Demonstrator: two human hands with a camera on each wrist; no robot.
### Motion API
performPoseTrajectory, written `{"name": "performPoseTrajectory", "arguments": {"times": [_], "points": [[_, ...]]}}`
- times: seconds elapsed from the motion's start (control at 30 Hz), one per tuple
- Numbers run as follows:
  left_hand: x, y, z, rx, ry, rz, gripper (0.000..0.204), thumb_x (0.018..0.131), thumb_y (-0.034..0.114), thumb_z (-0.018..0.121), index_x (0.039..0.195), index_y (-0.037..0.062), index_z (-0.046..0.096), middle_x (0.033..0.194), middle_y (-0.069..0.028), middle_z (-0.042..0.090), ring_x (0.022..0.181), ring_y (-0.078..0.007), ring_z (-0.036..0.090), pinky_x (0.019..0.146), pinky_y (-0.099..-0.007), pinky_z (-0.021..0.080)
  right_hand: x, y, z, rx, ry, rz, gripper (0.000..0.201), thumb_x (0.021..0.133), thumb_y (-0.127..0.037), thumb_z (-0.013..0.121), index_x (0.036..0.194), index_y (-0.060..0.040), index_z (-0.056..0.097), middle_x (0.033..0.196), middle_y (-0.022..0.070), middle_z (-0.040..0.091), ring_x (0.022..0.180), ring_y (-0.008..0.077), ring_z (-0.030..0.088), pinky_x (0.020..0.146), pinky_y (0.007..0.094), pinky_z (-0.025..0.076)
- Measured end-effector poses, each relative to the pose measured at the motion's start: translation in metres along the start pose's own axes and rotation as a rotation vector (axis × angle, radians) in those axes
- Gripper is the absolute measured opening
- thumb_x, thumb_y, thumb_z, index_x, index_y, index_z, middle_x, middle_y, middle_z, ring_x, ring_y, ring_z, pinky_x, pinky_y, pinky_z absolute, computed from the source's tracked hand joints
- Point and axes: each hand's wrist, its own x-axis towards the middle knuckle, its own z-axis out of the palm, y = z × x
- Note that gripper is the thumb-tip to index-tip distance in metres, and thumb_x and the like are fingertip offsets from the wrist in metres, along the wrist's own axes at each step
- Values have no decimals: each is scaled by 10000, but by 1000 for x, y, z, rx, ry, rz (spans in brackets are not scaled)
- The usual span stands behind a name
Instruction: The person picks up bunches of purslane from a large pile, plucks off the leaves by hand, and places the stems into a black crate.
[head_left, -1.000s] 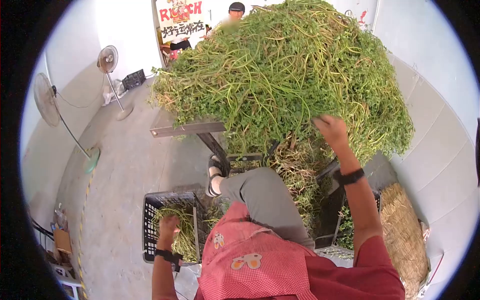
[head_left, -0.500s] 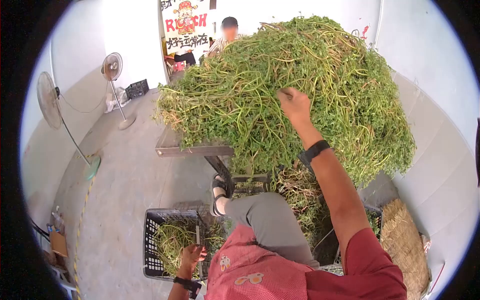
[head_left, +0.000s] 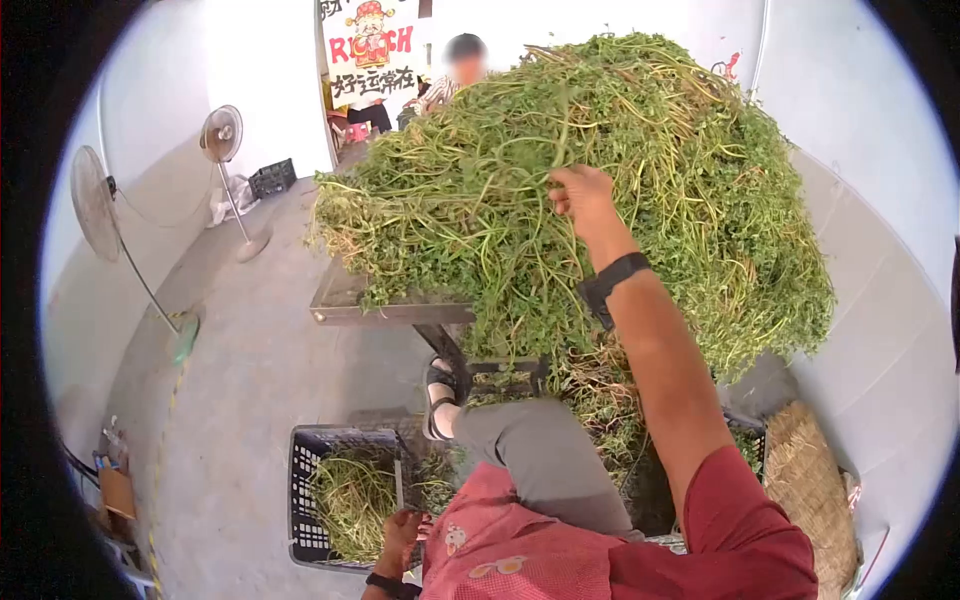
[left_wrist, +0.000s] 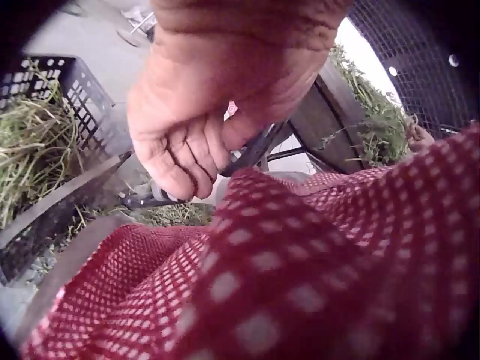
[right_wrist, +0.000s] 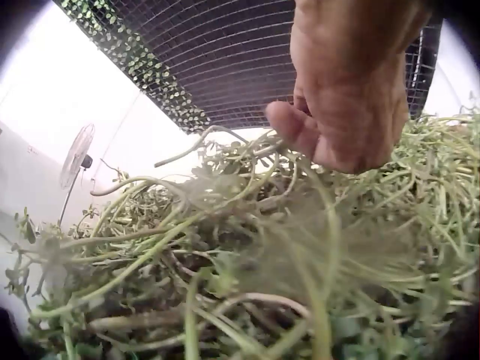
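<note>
A tall heap of leafy green stems (head_left: 700, 200) covers the table (head_left: 390, 314) in front of me. My right hand (head_left: 588, 200) is over the middle of it, thumb and curled fingers pinching a green stem (head_left: 563, 135) that shows blurred above the fingers. In the right wrist view, the hand (right_wrist: 349, 112) is close over the tangled stems (right_wrist: 150, 255). My left hand (head_left: 402, 535) hangs low between the black crate (head_left: 296, 500) and my red checked apron (head_left: 500, 560). Its fingers (left_wrist: 191, 161) are loosely curled, with nothing visible in them.
Loose stems (head_left: 355, 500) lie in the crate at lower left. More plants (head_left: 610, 390) sit under the table, and a straw bundle (head_left: 810, 470) lies at right. Two standing fans (head_left: 97, 203) are at left. Behind the heap, a person (head_left: 440, 92) is near a poster (head_left: 372, 50).
My right hand has gone up and left from the heap's lower edge to its middle, where it now pinches a stem. The left hand has moved from over the crate right, toward the apron.
</note>
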Motion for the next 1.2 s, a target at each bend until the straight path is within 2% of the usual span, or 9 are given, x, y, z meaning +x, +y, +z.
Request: {"name": "performPoseTrajectory", "arguments": {"times": [0.13, 0.27, 0.43, 0.5, 0.73, 0.87, 0.93, 1.1, 1.2], "points": [[-6, 20, 14, -13, 42, 27, 218, 864, 165, 538, 948, -30, 591, 829, -91, 633, 663, -158, 610, 571, -259, 482, 2, -3, -41, 347, 1, 53, 265, 794, -25, 592, 1002, 107, 496, 811, 183, 602, 547, 187, 585, 421, 293, 492], [-12, 38, 34, 92, 16, 69, 224, 866, 174, 523, 938, -18, 615, 835, -79, 638, 710, -151, 597, 627, -266, 471, -5, 2, -100, 364, 34, 80, 125, 835, -54, 541, 936, -2, 488, 764, 106, 582, 530, 162, 523, 481, 327, 524], [-19, 55, 51, 248, 4, 105, 225, 875, 171, 523, 921, -27, 620, 836, -71, 644, 735, -161, 594, 673, -266, 464, -33, 11, -142, 252, -22, 117, 165, 827, -219, 655, 831, -80, 567, 657, -4, 480, 478, 101, 370, 436, 286, 353], [-18, 58, 56, 203, -84, 234, 237, 889, 168, 508, 920, -42, 614, 849, -76, 649, 747, -162, 595, 681, -269, 463, -48, 12, -157, 197, 45, 107, 165, 824, -222, 658, 854, -83, 576, 659, -11, 485, 469, 98, 352, 438, 284, 345], [-36, 82, 76, 216, -125, 248, 232, 905, 158, 500, 930, -47, 605, 873, -86, 651, 762, -150, 600, 661, -260, 472, -80, 26, -202, 175, 126, 115, 296, 848, -283, 641, 1039, -78, 545, 671, -12, 506, 449, 81, 349, 427, 259, 341], [-29, 98, 88, 179, -131, 281, 210, 898, 155, 526, 930, -37, 603, 865, -79, 643, 749, -134, 594, 650, -255, 479, -107, 28, -198, 79, 27, 127, 326, 835, -340, 648, 985, -63, 566, 660, -10, 501, 400, 81, 353, 374, 236, 330], [-17, 105, 92, 224, -138, 321, 202, 895, 154, 533, 930, -31, 604, 859, -72, 640, 747, -132, 593, 647, -257, 480, -110, 38, -198, 17, -238, 269, 314, 821, -337, 662, 929, -53, 585, 647, -1, 516, 392, 80, 371, 350, 236, 336], [-28, 136, 131, 241, -223, 465, 229, 905, 197, 541, 935, -17, 616, 823, -58, 637, 704, -116, 585, 615, -265, 468, -109, 63, -153, 231, -147, 269, 137, 838, -199, 626, 897, -83, 583, 681, 13, 559, 416, 74, 394, 377, 250, 343], [-6, 109, 126, 259, -276, 461, 223, 908, 195, 542, 928, -14, 616, 796, -50, 633, 680, -101, 576, 577, -252, 454, -97, 64, -129, 413, -152, 332, 144, 838, -204, 625, 934, -112, 569, 695, 15, 557, 429, 80, 377, 410, 254, 322]]}}
